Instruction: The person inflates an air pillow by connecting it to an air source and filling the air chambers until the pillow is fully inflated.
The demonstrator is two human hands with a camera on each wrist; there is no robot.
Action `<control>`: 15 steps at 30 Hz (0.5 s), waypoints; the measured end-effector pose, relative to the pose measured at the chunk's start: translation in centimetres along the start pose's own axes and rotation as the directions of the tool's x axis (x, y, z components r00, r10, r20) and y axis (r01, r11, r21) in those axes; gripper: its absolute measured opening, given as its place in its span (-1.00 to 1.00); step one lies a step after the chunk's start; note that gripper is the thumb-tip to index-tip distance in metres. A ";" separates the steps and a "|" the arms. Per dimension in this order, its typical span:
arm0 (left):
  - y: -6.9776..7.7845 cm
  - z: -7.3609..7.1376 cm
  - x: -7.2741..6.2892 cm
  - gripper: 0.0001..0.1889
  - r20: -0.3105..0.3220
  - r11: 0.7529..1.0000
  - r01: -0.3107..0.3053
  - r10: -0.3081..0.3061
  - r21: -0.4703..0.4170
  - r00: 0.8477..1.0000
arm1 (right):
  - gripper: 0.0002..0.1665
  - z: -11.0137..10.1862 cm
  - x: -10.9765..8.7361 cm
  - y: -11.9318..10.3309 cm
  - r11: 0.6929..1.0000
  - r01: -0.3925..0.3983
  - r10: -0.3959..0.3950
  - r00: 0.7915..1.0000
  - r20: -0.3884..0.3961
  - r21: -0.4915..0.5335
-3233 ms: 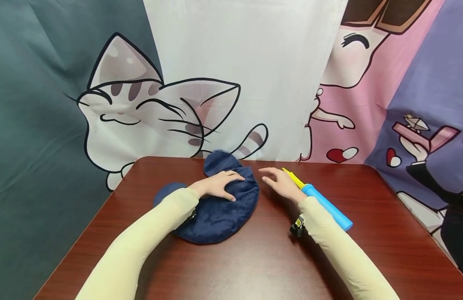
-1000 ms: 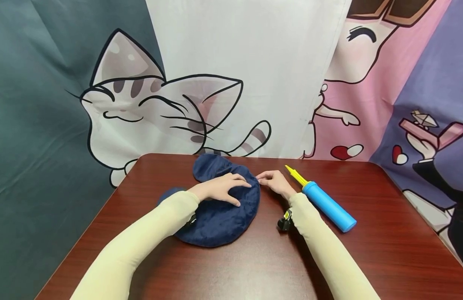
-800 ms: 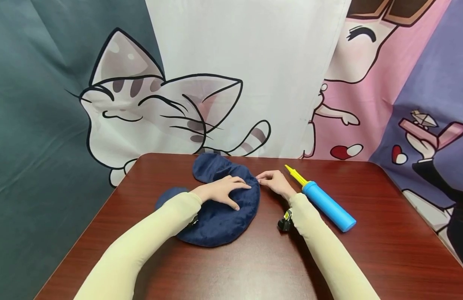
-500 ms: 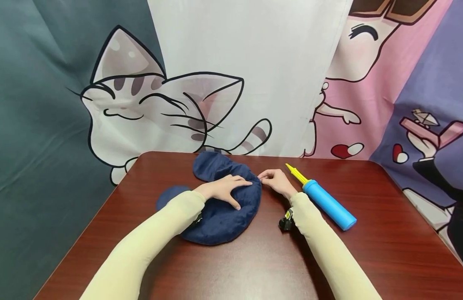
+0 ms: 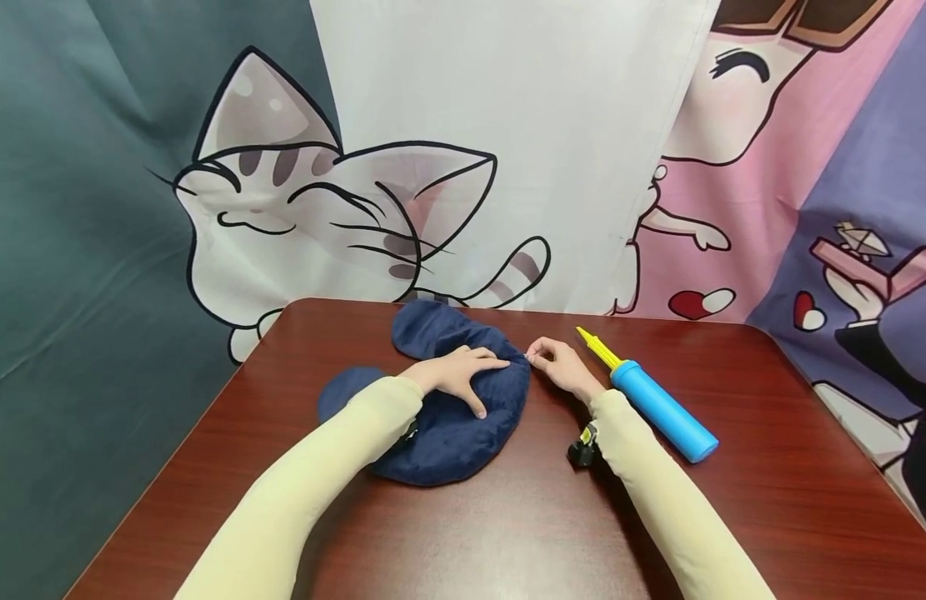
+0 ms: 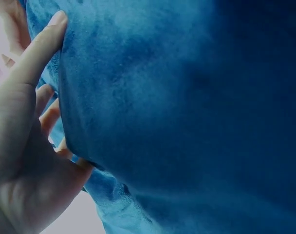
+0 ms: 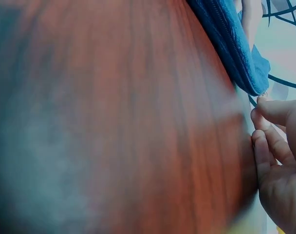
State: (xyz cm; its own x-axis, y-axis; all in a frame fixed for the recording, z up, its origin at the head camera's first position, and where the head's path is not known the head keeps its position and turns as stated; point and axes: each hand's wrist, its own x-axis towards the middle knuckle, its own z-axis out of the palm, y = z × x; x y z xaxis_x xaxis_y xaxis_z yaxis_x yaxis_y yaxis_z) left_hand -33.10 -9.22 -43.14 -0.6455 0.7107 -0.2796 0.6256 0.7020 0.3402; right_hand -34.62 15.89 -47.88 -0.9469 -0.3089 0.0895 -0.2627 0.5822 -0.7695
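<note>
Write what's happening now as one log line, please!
left hand: rests on navy plush piece | right hand: pinches something small, likely zip pull, at plush edge | blue-yellow pump: lies on table

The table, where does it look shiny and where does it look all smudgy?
Head view: a pale shine on the table near the picture's bottom edge; right wrist view: the table looks blurred, with a hazy greyish patch at the left, while the right hand looks clearer.

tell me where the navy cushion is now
In the head view, the navy cushion lies on the table left of the blue pump, under the left hand, with the right hand at its right edge.
</note>
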 end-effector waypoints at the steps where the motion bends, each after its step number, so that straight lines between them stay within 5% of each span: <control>1: 0.0 -0.1 0.1 0.05 0.003 1.000 0.005 -0.005 -0.005 1.000 | -0.89 0.0 -0.1 0.0 1.000 0.005 -0.005 1.000 -0.003 -0.001; 10: 0.0 -0.2 0.6 0.07 0.024 0.999 0.030 -0.030 0.013 0.999 | -0.92 -0.2 -0.6 0.0 0.992 0.124 -0.124 0.992 0.009 -0.021; 15: -0.1 -0.1 0.4 0.06 0.017 1.000 0.030 -0.030 -0.001 0.999 | -0.91 -0.5 -0.6 -0.2 0.992 0.114 -0.111 0.993 0.046 -0.062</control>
State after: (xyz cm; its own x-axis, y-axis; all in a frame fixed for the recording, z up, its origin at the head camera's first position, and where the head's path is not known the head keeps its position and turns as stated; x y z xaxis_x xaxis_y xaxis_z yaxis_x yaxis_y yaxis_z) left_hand -33.48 -8.96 -43.18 -0.6564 0.6903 -0.3044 0.6058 0.7227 0.3327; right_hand -34.10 16.34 -47.51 -0.9023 -0.4058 0.1456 -0.3799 0.5886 -0.7136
